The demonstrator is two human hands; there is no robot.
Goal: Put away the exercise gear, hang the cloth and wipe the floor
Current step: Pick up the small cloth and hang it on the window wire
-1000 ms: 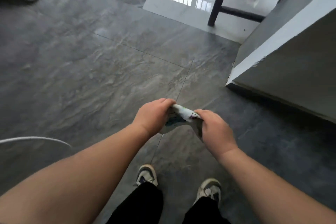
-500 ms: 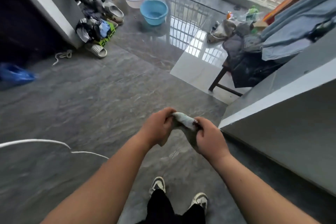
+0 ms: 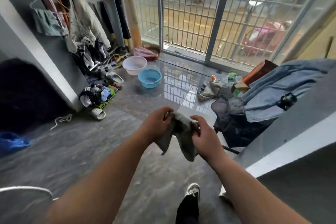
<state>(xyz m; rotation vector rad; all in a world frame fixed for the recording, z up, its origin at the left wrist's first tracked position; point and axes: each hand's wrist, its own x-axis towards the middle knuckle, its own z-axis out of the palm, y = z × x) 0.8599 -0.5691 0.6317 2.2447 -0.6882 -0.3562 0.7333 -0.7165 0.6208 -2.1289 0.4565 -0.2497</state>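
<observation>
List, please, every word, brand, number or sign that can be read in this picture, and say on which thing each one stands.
"PA…": dark letters on the green bag in the pile by the left wall; the rest is hidden and blurred, so the full word cannot be read.
Red box by the window: print too blurred to read.
Bottles on the floor: labels too small to read.
Cloth: no text visible.

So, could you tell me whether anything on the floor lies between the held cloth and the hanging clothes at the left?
Partly: both hands hold the grey cloth. A white slipper and a clothes pile lie below the hanging clothes; the grey floor between looks bare.
</observation>
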